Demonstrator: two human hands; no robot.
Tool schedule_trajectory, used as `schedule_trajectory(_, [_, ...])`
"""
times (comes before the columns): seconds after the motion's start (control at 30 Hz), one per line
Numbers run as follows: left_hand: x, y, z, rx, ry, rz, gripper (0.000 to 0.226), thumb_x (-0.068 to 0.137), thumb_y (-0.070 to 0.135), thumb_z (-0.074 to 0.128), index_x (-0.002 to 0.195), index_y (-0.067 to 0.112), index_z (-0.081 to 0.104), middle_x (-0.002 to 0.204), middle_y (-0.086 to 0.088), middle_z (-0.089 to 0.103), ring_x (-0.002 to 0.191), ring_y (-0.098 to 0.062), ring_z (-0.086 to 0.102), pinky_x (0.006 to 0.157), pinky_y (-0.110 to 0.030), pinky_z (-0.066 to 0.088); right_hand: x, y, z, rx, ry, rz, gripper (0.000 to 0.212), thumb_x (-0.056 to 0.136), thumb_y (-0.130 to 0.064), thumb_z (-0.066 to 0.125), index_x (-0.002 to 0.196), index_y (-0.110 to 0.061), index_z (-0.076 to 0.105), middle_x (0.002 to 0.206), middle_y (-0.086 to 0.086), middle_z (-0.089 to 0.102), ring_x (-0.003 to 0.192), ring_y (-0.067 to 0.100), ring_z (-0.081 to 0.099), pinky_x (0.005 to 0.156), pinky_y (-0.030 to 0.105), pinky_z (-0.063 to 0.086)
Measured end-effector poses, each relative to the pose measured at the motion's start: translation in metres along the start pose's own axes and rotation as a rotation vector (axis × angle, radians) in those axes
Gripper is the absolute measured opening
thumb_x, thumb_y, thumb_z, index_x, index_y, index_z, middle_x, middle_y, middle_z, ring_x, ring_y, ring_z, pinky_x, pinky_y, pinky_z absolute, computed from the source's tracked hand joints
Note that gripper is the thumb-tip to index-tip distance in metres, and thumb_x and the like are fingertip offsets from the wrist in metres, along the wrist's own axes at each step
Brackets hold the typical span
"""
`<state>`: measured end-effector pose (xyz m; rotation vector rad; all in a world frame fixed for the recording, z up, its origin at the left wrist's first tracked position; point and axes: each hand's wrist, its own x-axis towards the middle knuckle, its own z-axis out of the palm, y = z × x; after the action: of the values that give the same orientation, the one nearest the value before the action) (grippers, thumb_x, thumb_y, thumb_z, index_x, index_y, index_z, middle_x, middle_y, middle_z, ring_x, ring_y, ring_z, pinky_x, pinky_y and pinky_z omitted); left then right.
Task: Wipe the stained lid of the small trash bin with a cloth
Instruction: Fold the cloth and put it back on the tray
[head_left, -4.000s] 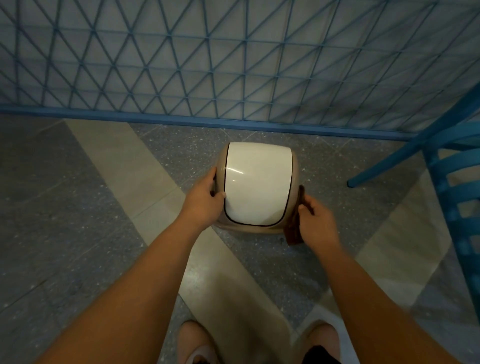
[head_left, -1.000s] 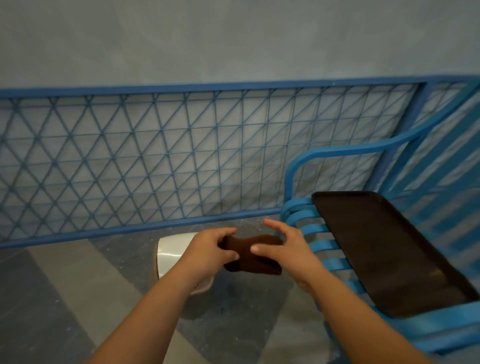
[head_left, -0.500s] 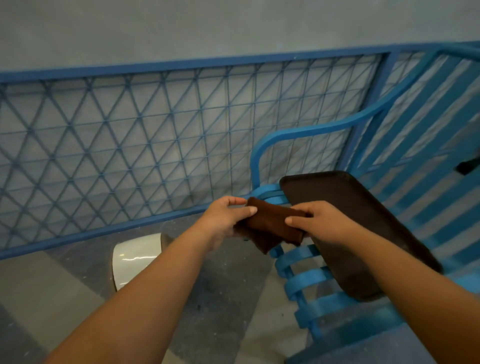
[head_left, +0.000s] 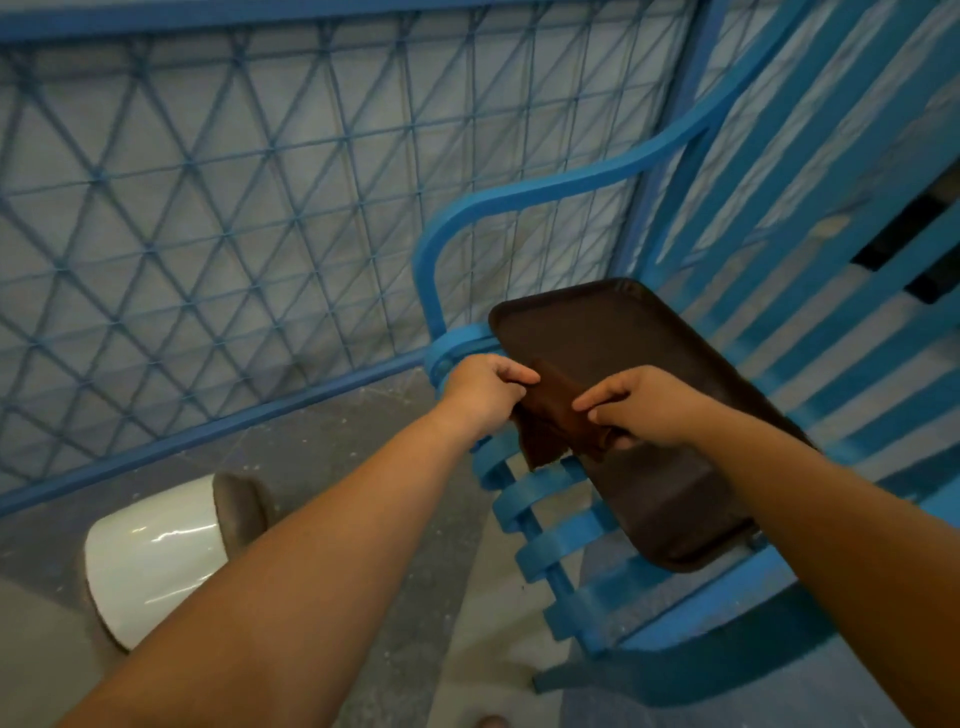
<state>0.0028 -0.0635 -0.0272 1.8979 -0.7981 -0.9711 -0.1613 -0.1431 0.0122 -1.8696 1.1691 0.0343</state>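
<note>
here, both hands pinch the folded dark brown cloth (head_left: 558, 421) between them, the left hand (head_left: 480, 397) clenched on its corner at 9 o'clock, the right hand (head_left: 641, 405) gripping its edge at 3 o'clock, over the near corner of a dark brown rectangular plastic tray (head_left: 660, 483) that rests on a blue slatted metal chair (head_left: 550, 545). the small beige trash bin with its glossy white lid (head_left: 150, 551) stands on the floor at 8 o'clock, well apart from the cloth. if either pinch loosens, the hanging flap could slip through the slats; a bump could likely tip the overhanging tray.
</note>
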Motion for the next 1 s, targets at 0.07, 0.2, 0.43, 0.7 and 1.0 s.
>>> schedule_trajectory(0.07, [0.009,-0.003,0.011,0.109,-0.013,0.039,0.024,0.089,0.005,0.059,0.092,0.024,0.072,0.099,-0.001,0.067,0.095,-0.018,0.064,0.087,-0.03,0.053,0.011,0.008,0.001,-0.02,0.018,0.064,0.02,0.09,-0.009,0.06,0.085,-0.026,0.069,0.086,0.002,0.065,0.07,0.012,0.061,0.061,0.026,0.056])
schedule_trajectory(0.2, [0.023,-0.004,0.027,0.29,-0.112,0.147,0.029,0.09,0.006,0.056,0.108,0.023,0.071,0.119,0.0,0.065,0.11,-0.017,0.059,0.094,-0.022,0.046,0.024,0.022,0.001,-0.06,0.0,0.184,0.017,0.089,-0.008,0.059,0.092,-0.021,0.069,0.091,0.006,0.064,0.082,0.021,0.063,0.068,0.031,0.056])
schedule_trajectory(0.43, [0.044,-0.003,0.054,0.51,-0.127,0.313,0.032,0.091,0.008,0.052,0.112,0.024,0.069,0.125,-0.002,0.059,0.117,-0.018,0.053,0.096,-0.02,0.037,0.032,0.039,-0.005,-0.131,-0.019,0.268,0.023,0.087,-0.007,0.062,0.108,-0.017,0.066,0.095,0.003,0.061,0.089,0.021,0.063,0.08,0.032,0.056])
schedule_trajectory(0.7, [0.045,-0.016,0.058,0.927,-0.128,0.708,0.033,0.096,0.023,0.045,0.124,0.025,0.061,0.127,0.002,0.055,0.12,-0.021,0.046,0.101,-0.034,0.032,0.039,0.04,-0.01,-0.655,-0.012,0.15,0.037,0.084,-0.025,0.068,0.12,-0.03,0.061,0.123,0.003,0.047,0.11,0.024,0.053,0.096,0.037,0.047])
schedule_trajectory(1.0, [0.027,-0.027,0.052,1.182,-0.329,0.631,0.049,0.1,0.045,0.02,0.143,0.031,0.04,0.151,0.01,0.037,0.146,-0.016,0.017,0.11,-0.058,-0.02,0.042,0.039,-0.002,-0.578,-0.078,0.121,0.031,0.071,-0.018,0.08,0.099,-0.025,0.068,0.081,-0.01,0.059,0.09,0.014,0.059,0.083,0.026,0.048])
